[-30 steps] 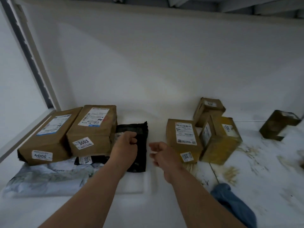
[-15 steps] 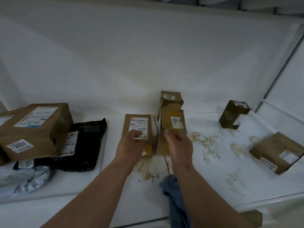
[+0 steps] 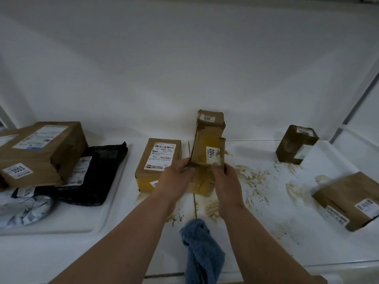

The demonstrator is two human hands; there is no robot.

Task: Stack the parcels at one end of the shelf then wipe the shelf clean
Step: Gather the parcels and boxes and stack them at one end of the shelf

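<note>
A brown box labelled 2002 point(image 3: 206, 152) stands in the middle of the white shelf point(image 3: 266, 232). My left hand point(image 3: 176, 177) grips its left side and my right hand point(image 3: 224, 177) its right side. A flat labelled box point(image 3: 158, 160) lies just to its left, and a small box marked 201 point(image 3: 210, 123) sits behind it. At the left end, a big box marked 3003 point(image 3: 39, 152) rests on a black mailer bag point(image 3: 94, 173) and a grey bag point(image 3: 22, 210). Two more boxes, one upright point(image 3: 295, 143) and one flat point(image 3: 348, 199), are at the right.
A blue cloth point(image 3: 202, 255) lies at the shelf's front edge between my forearms. Brown smears point(image 3: 254, 177) cover the shelf around and right of the middle boxes. The white back wall point(image 3: 184, 68) is close behind, and a frame post point(image 3: 361, 99) rises at the right.
My view swung right from the left stack. Both hands left the black bag and closed on the sides of the 2002 box.
</note>
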